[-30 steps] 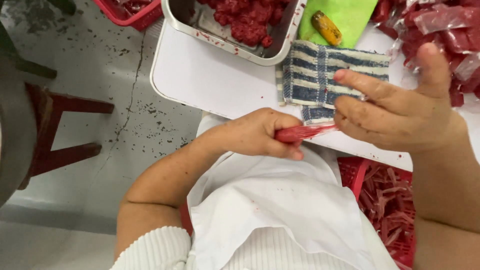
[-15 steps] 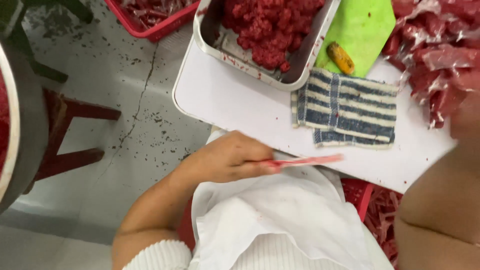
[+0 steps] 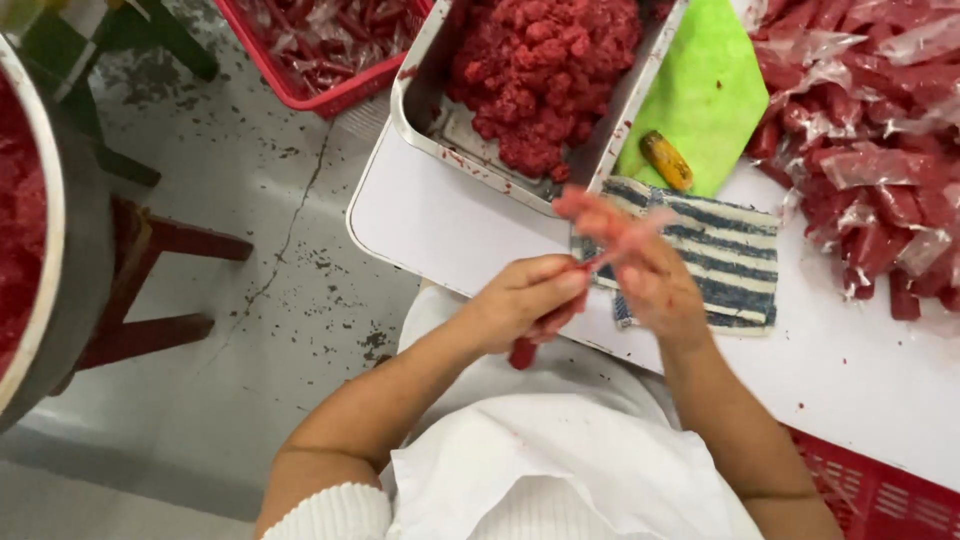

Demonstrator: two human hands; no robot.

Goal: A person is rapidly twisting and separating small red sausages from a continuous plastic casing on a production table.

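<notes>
Two hands (image 3: 590, 285), slim red sausage (image 3: 530, 345)

The right hand (image 3: 640, 265) is blurred. The red stick (image 3: 530, 345) is mostly hidden by the left hand (image 3: 525, 300). The big bowl (image 3: 45, 250) is cut off.

— What's different from half a second ago?
— The right hand (image 3: 640, 265) has come back, now touching the left hand (image 3: 525, 300) at the red stick (image 3: 535, 335).
— And the stick?
— It has swung down below the left hand; the right fingers blur, perhaps moving.
</notes>
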